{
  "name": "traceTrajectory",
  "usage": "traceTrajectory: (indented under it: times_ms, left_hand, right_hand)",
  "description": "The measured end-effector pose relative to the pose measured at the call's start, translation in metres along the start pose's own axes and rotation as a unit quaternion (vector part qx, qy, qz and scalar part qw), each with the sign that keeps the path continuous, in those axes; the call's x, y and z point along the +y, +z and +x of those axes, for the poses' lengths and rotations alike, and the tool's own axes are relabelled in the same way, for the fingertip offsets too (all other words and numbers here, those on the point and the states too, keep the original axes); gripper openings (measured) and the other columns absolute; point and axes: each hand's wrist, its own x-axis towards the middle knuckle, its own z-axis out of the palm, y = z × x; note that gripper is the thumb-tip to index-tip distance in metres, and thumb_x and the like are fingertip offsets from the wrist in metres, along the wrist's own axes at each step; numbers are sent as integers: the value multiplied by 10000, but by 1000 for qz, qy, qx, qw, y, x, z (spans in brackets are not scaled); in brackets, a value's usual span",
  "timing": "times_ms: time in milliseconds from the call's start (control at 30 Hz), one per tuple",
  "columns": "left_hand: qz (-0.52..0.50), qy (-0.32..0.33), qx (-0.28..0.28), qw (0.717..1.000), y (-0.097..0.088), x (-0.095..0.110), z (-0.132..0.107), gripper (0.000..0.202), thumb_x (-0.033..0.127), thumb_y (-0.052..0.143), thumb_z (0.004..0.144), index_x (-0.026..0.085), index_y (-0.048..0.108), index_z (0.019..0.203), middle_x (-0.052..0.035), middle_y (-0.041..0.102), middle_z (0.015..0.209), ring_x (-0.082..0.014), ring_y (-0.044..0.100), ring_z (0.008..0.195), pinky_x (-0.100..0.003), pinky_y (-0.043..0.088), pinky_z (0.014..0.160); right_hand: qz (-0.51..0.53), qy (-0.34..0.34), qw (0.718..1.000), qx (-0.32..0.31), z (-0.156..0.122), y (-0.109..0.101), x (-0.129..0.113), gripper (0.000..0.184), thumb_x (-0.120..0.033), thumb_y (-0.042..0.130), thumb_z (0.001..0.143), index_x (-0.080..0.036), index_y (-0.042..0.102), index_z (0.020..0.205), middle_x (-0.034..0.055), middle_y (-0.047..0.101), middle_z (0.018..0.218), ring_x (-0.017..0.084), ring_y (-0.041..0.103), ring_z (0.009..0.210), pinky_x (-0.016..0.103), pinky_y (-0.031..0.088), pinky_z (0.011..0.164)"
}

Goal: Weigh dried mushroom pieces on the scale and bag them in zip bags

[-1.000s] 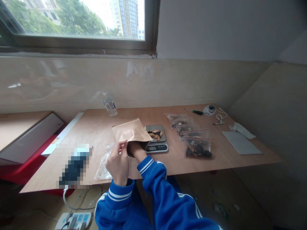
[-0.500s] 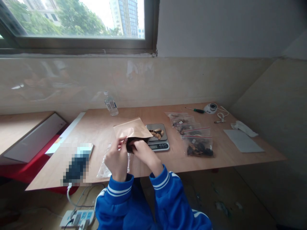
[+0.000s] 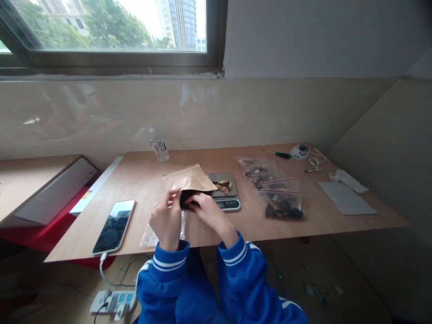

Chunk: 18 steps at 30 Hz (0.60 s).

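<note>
My left hand [image 3: 168, 220] pinches the near left edge of a brown paper bag [image 3: 189, 178], whose dark mouth gapes toward me. My right hand [image 3: 209, 210] reaches into that mouth; its fingertips are partly hidden inside, so whether they hold anything does not show. Just behind the bag's right corner stands a kitchen scale [image 3: 230, 203], partly covered by it. Dried brown slices [image 3: 223, 186] lie on the scale's plate. A flat clear plastic bag [image 3: 150, 236] rests on the table under my left hand.
Several zip bags of dark dried pieces [image 3: 283, 209] lie in a row right of the scale. A phone [image 3: 114, 227] on a cable lies at left, a water bottle [image 3: 159, 146] behind. A screwdriver [image 3: 281, 155], dome camera [image 3: 299, 151] and white paper [image 3: 347, 198] are at right.
The view has shifted slightly, moving everything a little to the right. My right hand has drawn back slightly at the bag's mouth, showing more of its fingers. My left hand keeps its hold.
</note>
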Motion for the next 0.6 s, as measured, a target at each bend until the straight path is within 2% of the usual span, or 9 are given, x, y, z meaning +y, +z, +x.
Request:
traceTrajectory:
  times_ms: [100,200,367,500,600]
  left_hand:
    - [-3,6,-1,1000,0,0,1,204,403,563,826,279,707,902,7,686,738,-146,621,650,-231,356,578]
    - [-10,10,0,1000,-1,0,5,192,393,570,822,282,705,900,15,680,732,-139,622,643,-228,365,579]
    - [-11,16,14,1000,-1,0,15,194,397,570,822,283,705,903,23,668,714,-138,622,637,-232,378,589]
    - [-14,26,11,1000,1,2,22,195,404,575,817,285,708,895,25,663,705,-141,627,647,-236,387,597]
    - [-20,34,13,999,2,3,26,194,404,577,813,278,708,880,24,659,698,-145,627,650,-236,393,593]
  right_hand:
    - [30,-3,998,46,-3,-2,-1,224,-74,512,859,-188,683,948,51,694,976,175,642,943,309,494,873]
    - [116,-10,988,103,-10,-6,-4,187,-146,524,873,-212,680,951,29,691,967,155,644,941,283,507,870]
    - [284,23,941,181,-25,-20,-2,157,-255,612,833,-208,675,968,34,697,1005,163,654,961,288,534,869]
    - [356,56,903,234,-31,-40,21,221,-306,654,801,-192,658,991,55,703,999,179,662,950,324,549,856]
    - [344,88,900,252,-23,-58,55,261,-318,692,754,-175,656,970,71,706,984,191,669,922,337,559,823]
